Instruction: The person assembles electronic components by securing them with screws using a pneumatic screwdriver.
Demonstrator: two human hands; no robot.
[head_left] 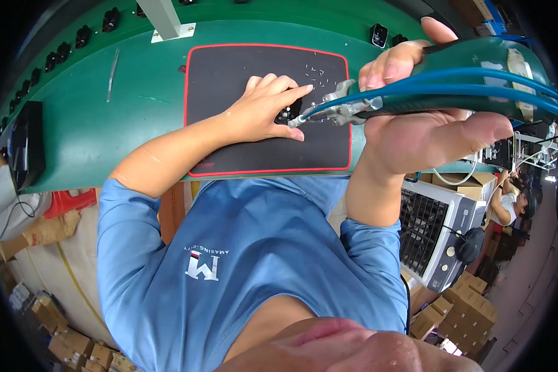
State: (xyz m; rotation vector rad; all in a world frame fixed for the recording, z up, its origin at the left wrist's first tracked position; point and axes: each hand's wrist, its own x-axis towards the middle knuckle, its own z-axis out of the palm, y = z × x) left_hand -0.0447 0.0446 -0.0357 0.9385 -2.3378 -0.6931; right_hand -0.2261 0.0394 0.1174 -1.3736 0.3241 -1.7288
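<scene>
My left hand (263,108) is closed around a small black part (286,115), pressing it on the black mat (217,80) with the red border. The fingers hide much of that part. Wrapped round the thick dark green body of a powered screwdriver (459,77) is my right hand (403,118). The tool lies nearly level across the view, with blue air hoses (440,90) running along it and a metal head (341,108) at its left end. Its tip reaches the black part between my left thumb and index finger. Small screws (316,74) lie scattered on the mat beyond my left hand.
The green bench (74,136) carries a metal post (162,22) and a thin strip (113,74). Several black parts (82,36) line the far green belt. An air cooler (434,229) stands at the right, near cardboard boxes (465,310) and another person (508,204).
</scene>
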